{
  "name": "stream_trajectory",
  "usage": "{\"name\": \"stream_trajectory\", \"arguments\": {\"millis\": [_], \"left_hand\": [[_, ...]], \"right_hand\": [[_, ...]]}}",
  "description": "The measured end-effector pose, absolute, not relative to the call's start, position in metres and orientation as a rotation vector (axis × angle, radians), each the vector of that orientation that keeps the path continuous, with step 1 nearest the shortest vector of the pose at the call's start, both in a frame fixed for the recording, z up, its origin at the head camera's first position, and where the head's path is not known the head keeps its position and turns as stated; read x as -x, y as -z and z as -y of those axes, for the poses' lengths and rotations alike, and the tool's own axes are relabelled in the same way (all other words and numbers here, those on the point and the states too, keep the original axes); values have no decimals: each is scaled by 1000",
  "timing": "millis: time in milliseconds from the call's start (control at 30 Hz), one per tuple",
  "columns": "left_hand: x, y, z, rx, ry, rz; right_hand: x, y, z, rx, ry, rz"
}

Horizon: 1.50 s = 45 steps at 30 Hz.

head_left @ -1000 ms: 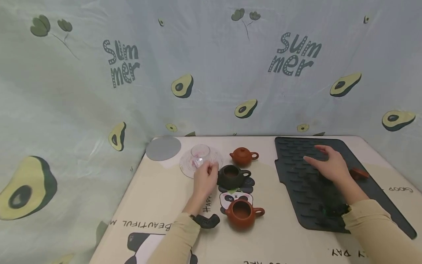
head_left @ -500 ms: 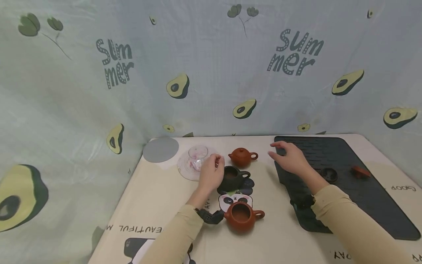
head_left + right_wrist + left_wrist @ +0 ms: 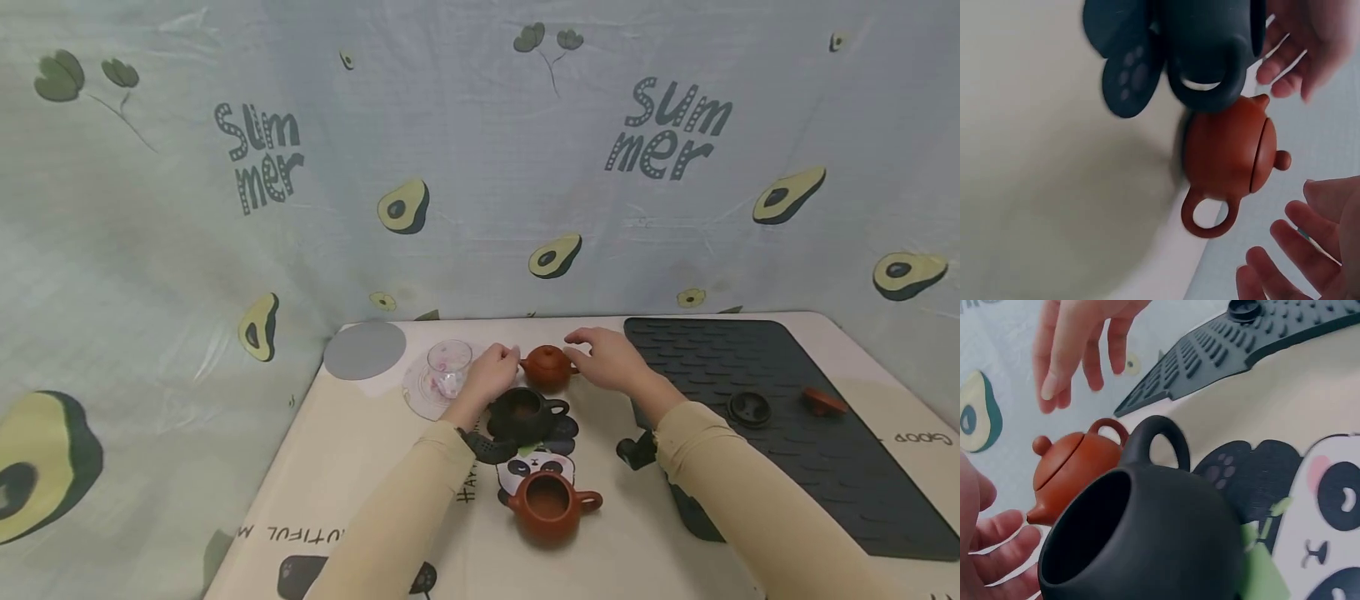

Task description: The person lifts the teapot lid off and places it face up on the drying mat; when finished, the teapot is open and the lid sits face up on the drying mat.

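Note:
A small reddish-brown teapot with its lid on stands at the back of the table, between both hands. My left hand is beside its spout, fingers loosely bent and holding nothing; in the left wrist view the fingertips come close to the spout, and I cannot tell whether they touch. On the handle side, my right hand hovers with thumb and fingers spread apart around air, near the lid knob. A black lidless teapot stands just in front, partly below my left wrist.
Nearer the front stands another lidless reddish-brown teapot. A glass cup sits on a clear saucer at the left, near a grey disc. The dark ridged mat at right bears a black lid and a reddish-brown lid.
My right hand has moved left from above the mat to the lidded teapot's handle side. My left hand has shifted slightly right, from near the glass cup to the teapot's spout.

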State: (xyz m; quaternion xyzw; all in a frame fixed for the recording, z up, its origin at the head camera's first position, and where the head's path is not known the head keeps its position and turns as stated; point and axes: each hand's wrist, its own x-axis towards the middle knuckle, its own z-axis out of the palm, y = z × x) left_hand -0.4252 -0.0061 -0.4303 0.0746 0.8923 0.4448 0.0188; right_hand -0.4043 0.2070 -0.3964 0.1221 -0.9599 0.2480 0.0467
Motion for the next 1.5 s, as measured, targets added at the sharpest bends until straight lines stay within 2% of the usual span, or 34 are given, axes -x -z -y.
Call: {"name": "stream_trajectory", "arguments": {"millis": [300,633,967,1500], "left_hand": [[434,438,12,-157,-1472,-2553],[439,441,7,-200,-1568,-2322],[438,440,12,-287,-1507,-2348],[438,445,10,-351,-1446,-2479]], "right_hand": [[411,404,-184,-292,-762,2978],[413,412,-178,-258,-697,2971],[412,416,-169,-173,-602,2969],[417,422,-176,-216,-584,2929]]}}
